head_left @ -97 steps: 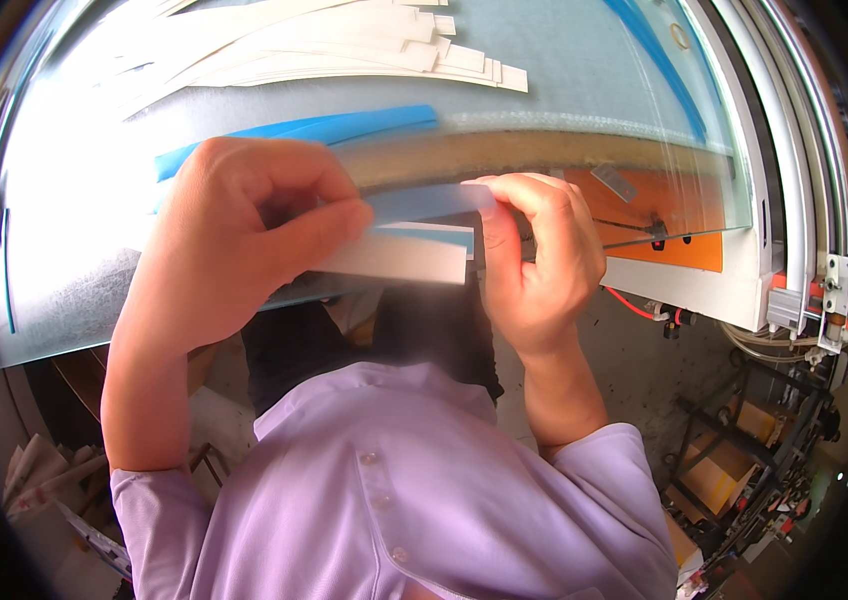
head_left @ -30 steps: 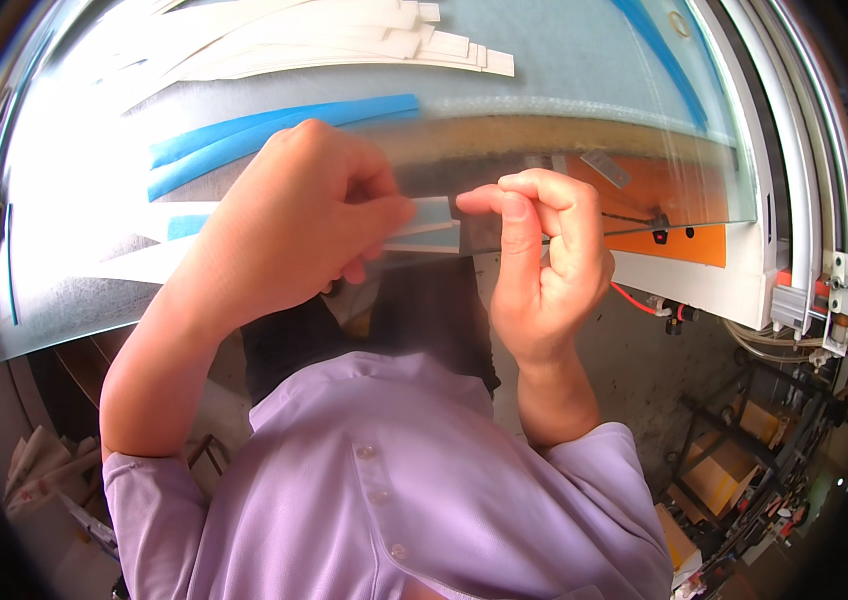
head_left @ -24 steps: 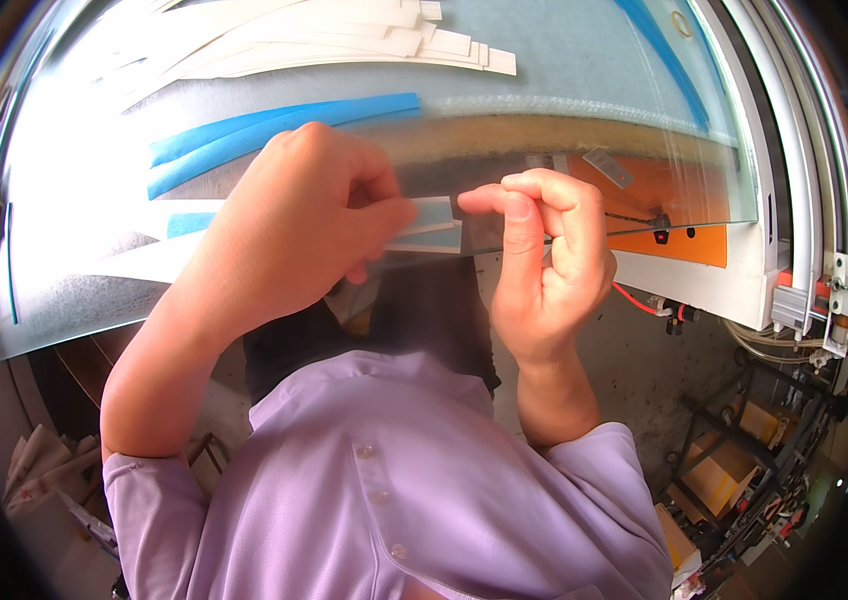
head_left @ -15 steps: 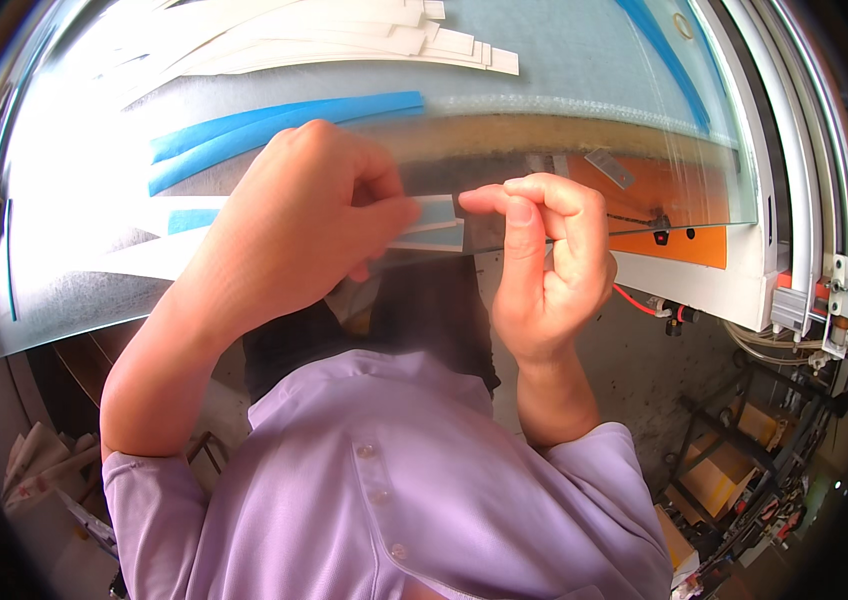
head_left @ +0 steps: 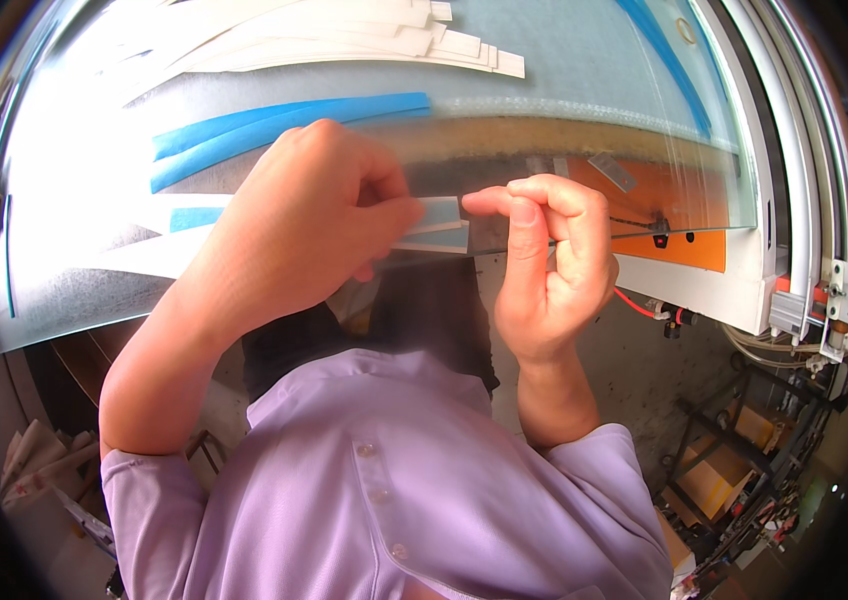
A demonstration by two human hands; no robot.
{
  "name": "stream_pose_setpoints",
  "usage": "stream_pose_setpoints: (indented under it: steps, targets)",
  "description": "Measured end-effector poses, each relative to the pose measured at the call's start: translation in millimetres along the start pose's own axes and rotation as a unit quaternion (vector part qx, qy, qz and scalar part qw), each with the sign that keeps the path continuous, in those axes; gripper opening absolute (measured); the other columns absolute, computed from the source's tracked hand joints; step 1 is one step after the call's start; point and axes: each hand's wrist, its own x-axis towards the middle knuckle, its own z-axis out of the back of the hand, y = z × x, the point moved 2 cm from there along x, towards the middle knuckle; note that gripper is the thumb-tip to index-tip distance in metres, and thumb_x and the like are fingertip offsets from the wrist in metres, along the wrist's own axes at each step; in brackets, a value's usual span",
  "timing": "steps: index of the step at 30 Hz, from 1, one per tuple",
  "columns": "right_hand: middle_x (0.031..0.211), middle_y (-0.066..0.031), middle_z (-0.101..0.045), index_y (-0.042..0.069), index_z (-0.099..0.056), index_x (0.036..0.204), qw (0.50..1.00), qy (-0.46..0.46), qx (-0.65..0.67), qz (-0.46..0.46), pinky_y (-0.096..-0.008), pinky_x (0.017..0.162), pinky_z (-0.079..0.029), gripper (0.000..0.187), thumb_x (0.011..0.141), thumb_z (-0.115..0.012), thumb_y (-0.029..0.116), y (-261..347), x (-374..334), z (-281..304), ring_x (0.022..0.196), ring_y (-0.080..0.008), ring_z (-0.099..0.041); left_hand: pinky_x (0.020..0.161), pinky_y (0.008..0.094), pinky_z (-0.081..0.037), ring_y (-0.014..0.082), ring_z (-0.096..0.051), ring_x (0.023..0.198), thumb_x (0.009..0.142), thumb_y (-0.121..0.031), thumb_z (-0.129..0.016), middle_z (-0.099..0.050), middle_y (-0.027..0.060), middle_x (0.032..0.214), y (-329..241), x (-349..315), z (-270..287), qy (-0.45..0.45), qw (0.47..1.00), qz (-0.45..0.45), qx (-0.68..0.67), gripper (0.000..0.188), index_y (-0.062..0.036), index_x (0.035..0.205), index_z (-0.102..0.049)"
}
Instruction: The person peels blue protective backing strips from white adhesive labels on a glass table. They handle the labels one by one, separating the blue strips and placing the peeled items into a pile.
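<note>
head view, centre of the frame: the left hand (head_left: 294,225) pinches a thin strip (head_left: 434,225), pale with a light blue face, between thumb and curled fingers, and the strip's free end pokes out to the right toward the right hand (head_left: 544,265). the right hand's thumb and forefinger are pressed together at the tips just beside that end, the other fingers curled in (whether they grip a peeled layer i cannot tell). the strip looks flimsy, so it could probably fold, stick to itself or slip if the pinch loosens. above, the worktable (head_left: 584,50) holds two blue strips (head_left: 284,125) at centre left and a fan of white strips (head_left: 344,40) along the upper edge. no bins or trays show; an orange panel (head_left: 684,215) sits at right.
</note>
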Motion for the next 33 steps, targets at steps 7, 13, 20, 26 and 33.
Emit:
stream_pose_setpoints:
  steps: [7, 13, 20, 26, 33]
  targets:
    - [0.085, -0.0050, -0.074, 0.005, -0.066, 0.100, 1.000, 0.014, -0.012, 0.013, -0.0325, 0.068, -0.049, 0.003, 0.097, -0.066, 0.005, 0, -1, 0, 0.073, -0.0207, -0.062, 0.049, 0.0209, -0.046, 0.0060, -0.060, 0.054, 0.095, -0.015, -0.072, -0.063, 0.0013, 0.064, 0, 0, -1, -0.003, 1.000, 0.001, 0.003, 0.025, 0.0013, 0.077, -0.065]
    - [0.088, -0.0028, -0.070, 0.006, -0.066, 0.101, 0.992, 0.066, -0.048, 0.101, -0.0367, 0.074, -0.042, 0.009, 0.094, -0.066, 0.002, 7, 0, -3, 0.076, -0.0229, -0.060, 0.047, 0.0240, -0.044, 0.0066, -0.059, 0.053, 0.094, -0.014, -0.072, -0.062, 0.0022, 0.063, 0, -1, -1, -0.026, 0.999, -0.036, 0.027, 0.023, 0.0016, 0.078, -0.065]
    - [0.088, -0.0034, -0.069, 0.006, -0.066, 0.099, 0.991, 0.064, -0.086, 0.083, -0.0360, 0.072, -0.041, 0.011, 0.091, -0.067, -0.001, 10, 0, -9, 0.076, -0.0224, -0.056, 0.051, 0.0372, -0.041, 0.0267, -0.054, 0.050, 0.083, -0.011, -0.080, -0.054, 0.0122, 0.058, 3, -19, -9, -0.146, 0.933, -0.237, 0.229, 0.025, -0.0047, 0.104, -0.066]
    - [0.083, -0.0103, -0.077, 0.000, -0.058, 0.102, 0.984, 0.091, -0.124, 0.086, -0.0308, 0.074, -0.047, 0.005, 0.102, -0.053, 0.000, 13, 3, -6, 0.075, -0.0191, -0.056, 0.048, 0.0276, -0.028, 0.0056, -0.037, 0.052, 0.081, -0.004, -0.078, -0.049, -0.0012, 0.055, 27, -48, 45, -0.127, 0.984, -0.041, 0.118, 0.011, -0.0015, 0.084, -0.067]
    - [0.082, -0.0060, -0.071, 0.001, -0.066, 0.096, 0.993, 0.043, -0.084, 0.068, -0.0331, 0.073, -0.049, 0.008, 0.097, -0.059, -0.001, 12, 1, -11, 0.074, -0.0226, -0.059, 0.043, 0.0203, -0.031, 0.0023, -0.043, 0.047, 0.087, -0.013, -0.078, -0.053, -0.0025, 0.056, 76, -78, 88, -0.147, 0.986, 0.062, 0.046, 0.028, -0.0030, 0.069, -0.058]
